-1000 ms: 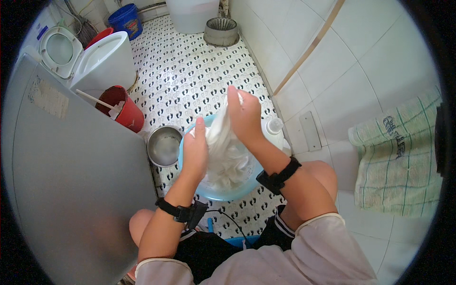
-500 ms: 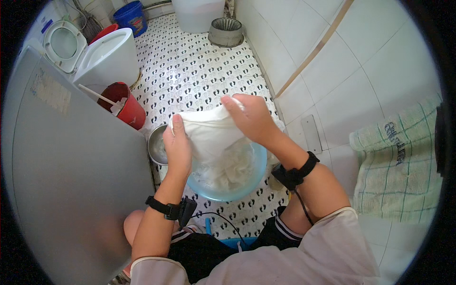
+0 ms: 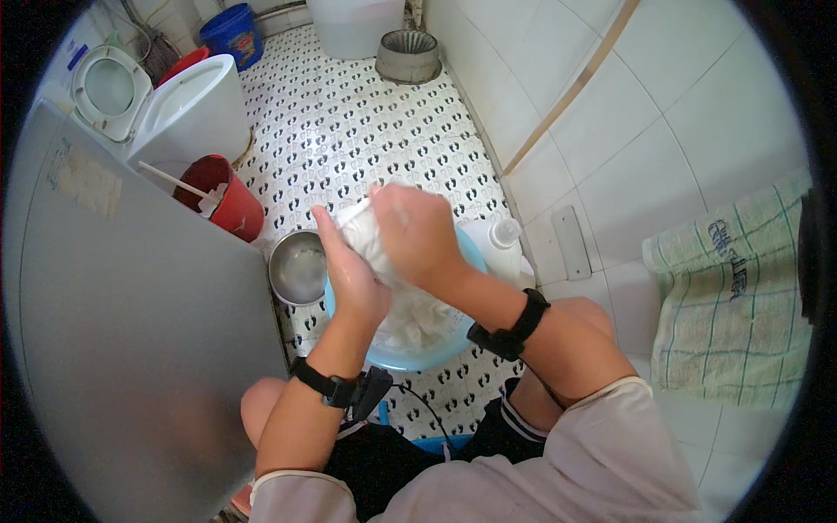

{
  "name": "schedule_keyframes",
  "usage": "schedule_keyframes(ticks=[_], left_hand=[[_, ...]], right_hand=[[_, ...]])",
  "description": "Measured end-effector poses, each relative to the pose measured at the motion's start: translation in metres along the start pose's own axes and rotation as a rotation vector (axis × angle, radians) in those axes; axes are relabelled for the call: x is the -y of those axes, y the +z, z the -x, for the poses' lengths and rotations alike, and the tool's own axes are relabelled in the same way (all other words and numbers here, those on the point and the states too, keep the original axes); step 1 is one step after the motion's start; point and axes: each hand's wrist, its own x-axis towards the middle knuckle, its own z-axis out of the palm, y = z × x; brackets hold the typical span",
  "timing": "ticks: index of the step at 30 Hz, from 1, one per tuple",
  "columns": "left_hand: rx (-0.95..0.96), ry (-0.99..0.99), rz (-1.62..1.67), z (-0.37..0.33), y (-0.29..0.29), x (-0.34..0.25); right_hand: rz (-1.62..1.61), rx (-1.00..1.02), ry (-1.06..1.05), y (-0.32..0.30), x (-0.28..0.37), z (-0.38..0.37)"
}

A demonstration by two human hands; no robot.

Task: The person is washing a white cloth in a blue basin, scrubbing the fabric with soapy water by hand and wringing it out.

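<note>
We saw a floor [image 3: 366, 113] of white tiles with black footprint marks beyond the fingers. A white tiled wall [image 3: 663, 131] stood to their right, a grey door [image 3: 131, 349] to their left. Daylight was soft.

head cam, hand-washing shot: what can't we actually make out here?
- Head view: inside of the light blue basin, covered by the white cloth and both hands; any water is hidden.
- Left hand palm and fingertips, hidden behind the cloth.
- White bottle, lower part hidden by the right hand and basin.
- Steel bowl contents: too small to tell.
</note>
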Motion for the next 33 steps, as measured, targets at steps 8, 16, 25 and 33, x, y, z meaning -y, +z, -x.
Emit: schedule_keyframes(ticks=[8,16,25,33], left_hand=[[0.002,0.084,-0.26,-0.013,-0.018,0.016],[-0.089,0.038,-0.167,-0.029,-0.039,0.018],[-0.033,0.012,-0.195,-0.019,-0.023,0.011],[0.027,0.019,-0.173,-0.013,-0.009,0.01]], right_hand=[[0.057,0.002,0.131,-0.001,-0.013,-0.003],[0.059,0.007,0.076,0.01,-0.017,-0.002],[0.086,0.024,-0.02,0.008,-0.017,0.005],[0.123,0.052,-0.231,0.007,-0.015,0.01]])
